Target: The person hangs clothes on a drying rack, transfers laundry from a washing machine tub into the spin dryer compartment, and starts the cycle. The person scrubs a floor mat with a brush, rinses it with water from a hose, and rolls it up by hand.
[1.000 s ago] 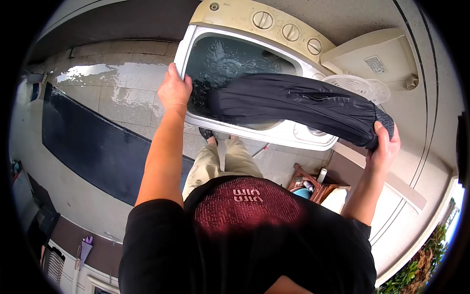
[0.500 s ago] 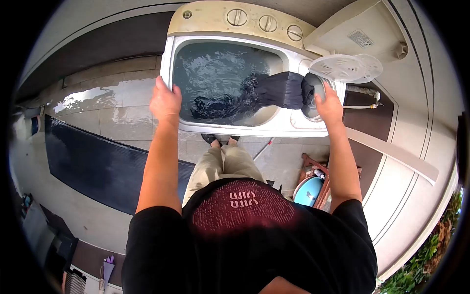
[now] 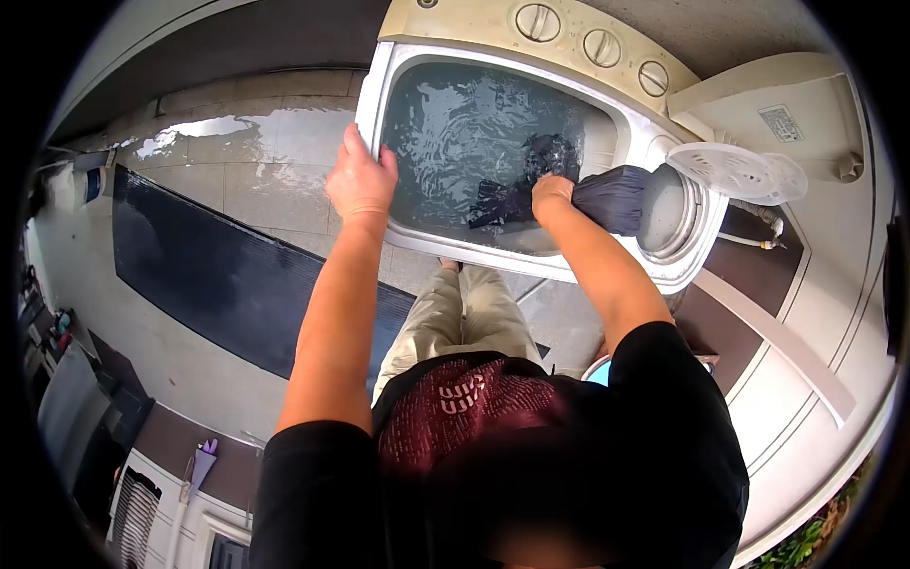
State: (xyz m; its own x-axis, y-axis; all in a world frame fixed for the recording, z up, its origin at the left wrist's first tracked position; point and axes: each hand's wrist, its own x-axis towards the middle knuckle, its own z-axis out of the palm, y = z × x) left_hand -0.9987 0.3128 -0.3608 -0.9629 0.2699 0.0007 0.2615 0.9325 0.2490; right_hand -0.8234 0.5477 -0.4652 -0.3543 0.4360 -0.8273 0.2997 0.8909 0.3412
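Note:
A twin-tub washing machine (image 3: 431,239) stands in front of me, its larger wash tub (image 3: 464,123) full of greyish water. My left hand (image 3: 364,178) grips the machine's left edge, fingers along the outer side and thumb at the rim. A wet dark garment (image 3: 611,197) lies over the divider between the two tubs, with one end trailing in the water. At the tub's right side, my right hand (image 3: 553,192) is closed on the garment near the water; its fingertips are partly hidden. The round spin tub (image 3: 666,216) is uncovered at the right.
A perforated white inner lid (image 3: 725,173) and a larger raised cover (image 3: 791,104) stand at the right. Hoses (image 3: 754,242) run beside the machine. Left of me are a dark mat (image 3: 218,275) and wet floor tiles (image 3: 256,156). A blue basin (image 3: 597,373) is partly visible below my right arm.
My right hand has moved left from the spin tub to the garment over the wash tub. The garment's end has come out of the spin tub. My left hand stays on the machine's edge.

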